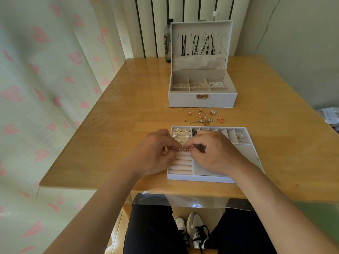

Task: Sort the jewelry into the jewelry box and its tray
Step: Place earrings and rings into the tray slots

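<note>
A white jewelry box (201,101) stands open at the back of the table, with necklaces hanging in its lid and small pieces in its compartments. Its removable tray (244,153) lies near the front edge, with pink ring rolls on the left holding white flower and pearl earrings (182,130). Loose gold earrings (200,117) are scattered between box and tray. My left hand (156,153) and my right hand (214,153) meet over the ring rolls. Both pinch a small gold earring (184,149) between their fingertips.
A dark bottle (168,41) stands behind the box on its left. The wooden table (128,125) has a clear plastic cover hanging over its front edge. A heart-patterned curtain hangs at the left, a wall at the right.
</note>
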